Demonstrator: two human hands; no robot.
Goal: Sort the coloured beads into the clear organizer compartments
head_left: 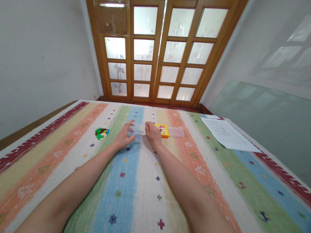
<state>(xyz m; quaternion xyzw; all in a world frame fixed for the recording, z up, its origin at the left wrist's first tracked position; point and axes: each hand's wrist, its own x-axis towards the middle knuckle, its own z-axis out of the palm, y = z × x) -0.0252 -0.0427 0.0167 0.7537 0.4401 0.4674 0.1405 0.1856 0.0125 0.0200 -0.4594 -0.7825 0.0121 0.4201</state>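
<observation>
A see-through plastic container (137, 128) lies between my two hands over the blue stripe of the cloth. My left hand (124, 135) curves round its left end, thumb and fingers on either side. At the right end, my right hand (153, 134) is closed, its fingertips on the container's edge. Right beside that hand is a yellow box (165, 131) with red and white print, partly covered by the hand. Another clear plastic piece (177, 133) extends to the right of the yellow box. Small green, yellow, blue and dark pieces (101, 133) lie in a pile left of my left hand.
A striped, patterned cloth (116, 202) covers the table. Printed white paper (228, 134) lies at the far right. Beyond the table's far edge stand wooden doors (159, 49) with glass panes, and a pale green panel (273, 123) leans along the right wall.
</observation>
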